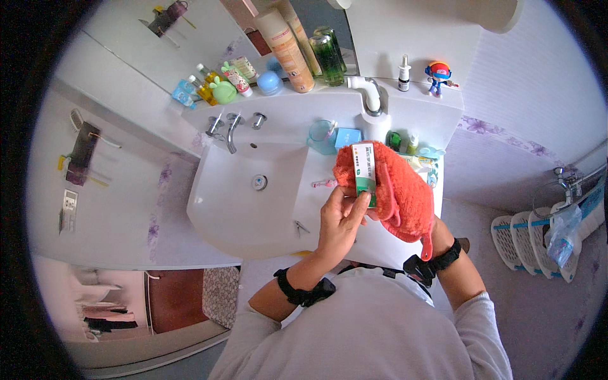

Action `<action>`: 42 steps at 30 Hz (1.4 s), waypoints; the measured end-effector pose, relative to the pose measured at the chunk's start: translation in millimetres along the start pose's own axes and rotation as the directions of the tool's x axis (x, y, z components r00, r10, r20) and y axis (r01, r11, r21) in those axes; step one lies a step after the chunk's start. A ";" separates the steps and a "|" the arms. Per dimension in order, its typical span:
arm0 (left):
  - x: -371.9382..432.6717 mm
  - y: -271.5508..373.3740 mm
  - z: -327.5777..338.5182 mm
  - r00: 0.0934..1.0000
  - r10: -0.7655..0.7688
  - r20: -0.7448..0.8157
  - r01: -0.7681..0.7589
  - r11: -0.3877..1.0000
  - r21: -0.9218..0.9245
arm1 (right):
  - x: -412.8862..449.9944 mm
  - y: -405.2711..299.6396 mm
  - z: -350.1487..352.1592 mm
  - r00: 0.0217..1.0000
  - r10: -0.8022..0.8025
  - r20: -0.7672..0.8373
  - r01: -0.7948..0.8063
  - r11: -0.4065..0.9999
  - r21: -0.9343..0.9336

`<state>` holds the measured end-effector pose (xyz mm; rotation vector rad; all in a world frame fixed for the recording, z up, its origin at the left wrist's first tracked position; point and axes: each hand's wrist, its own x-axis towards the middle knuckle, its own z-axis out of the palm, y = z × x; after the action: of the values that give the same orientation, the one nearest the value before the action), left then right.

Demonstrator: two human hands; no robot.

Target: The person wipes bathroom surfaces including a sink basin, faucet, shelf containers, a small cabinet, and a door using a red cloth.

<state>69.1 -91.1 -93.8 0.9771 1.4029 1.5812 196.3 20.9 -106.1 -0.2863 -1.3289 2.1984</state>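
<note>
My left hand (339,221) grips the lower end of a small white-and-green carton (364,164) between thumb and fingers. The carton bears printed writing and stands in front of a fluffy red cleaning cloth (411,190) with a pink trim and a hanging loop. That cloth is held up by my right hand (439,232), whose fingers are mostly hidden behind it. Both hands are above the counter to the right of the white washbasin (247,209). Beyond the cloth are a light-blue box (348,137) and a teal cup (319,137) with a toothbrush.
Nail clippers (300,228) and a pink toothbrush (324,183) lie on the counter. A spray can (287,52), a green bottle (327,61), a nasal spray bottle (403,76) and a toy figure (437,78) line the ledge. A white faucet (368,90) juts out; plastic shelves (532,242) stand right.
</note>
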 end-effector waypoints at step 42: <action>18.7 30.1 -48.1 0.816 0.506 0.279 -0.567 0.605 0.559 | -9.5 30.4 13.4 0.991 0.131 0.008 -0.111 0.803 0.586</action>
<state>15.6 -94.6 -67.3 2.0184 1.7071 1.4390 187.7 -5.4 -126.8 -0.1672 -0.5630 2.5709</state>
